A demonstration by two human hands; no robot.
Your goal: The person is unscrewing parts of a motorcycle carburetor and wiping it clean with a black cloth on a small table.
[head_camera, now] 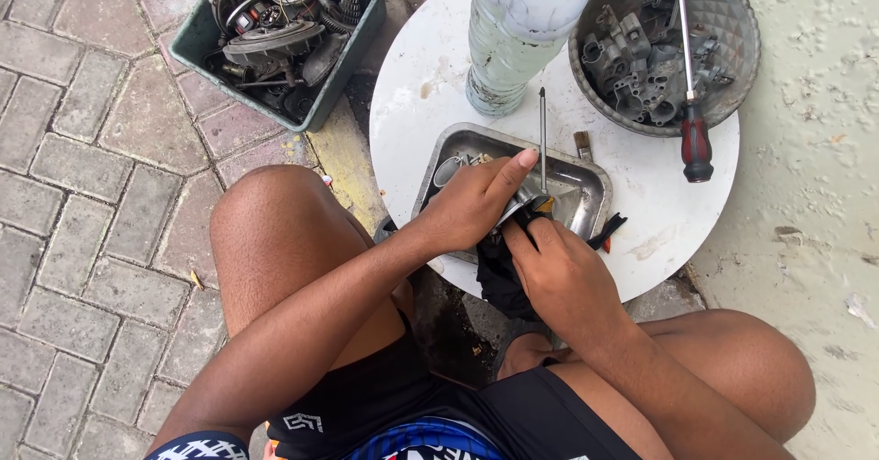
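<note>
Head view, looking down over bare knees at a round white tabletop (pixel 641 240) in the upper centre of the frame.

Left hand (pixel 472 202): closed around a small grey metal part (pixel 515 205), index finger stretched out along its top. The part is mostly hidden by the fingers; its exact shape cannot be told. It is held over the near edge of a shallow rectangular steel tray (pixel 586 181) that sits on the tabletop at frame centre.

Right hand (pixel 558 272): closed on the handle end of a thin-shafted screwdriver (pixel 542 140), whose shaft stands nearly upright and points toward the top of the frame. The handle seems yellowish, though only a sliver shows. A black rag (pixel 499 272) hangs under both hands, just below the tray edge.

Surroundings:
- A clear plastic bottle with pale liquid (pixel 513 39) stands on the tabletop, above the tray.
- A grey perforated plastic basket (pixel 732 21) sits at upper right, holding cast grey metal engine parts (pixel 641 66).
- A long screwdriver with a red and black handle (pixel 696 140) leans out of the basket, handle resting on the tabletop.
- A small brush (pixel 582 145) lies just beside the tray's far corner.
- A green plastic bin of dark oily engine parts (pixel 284 39) stands on the brick paving at upper left.
</note>
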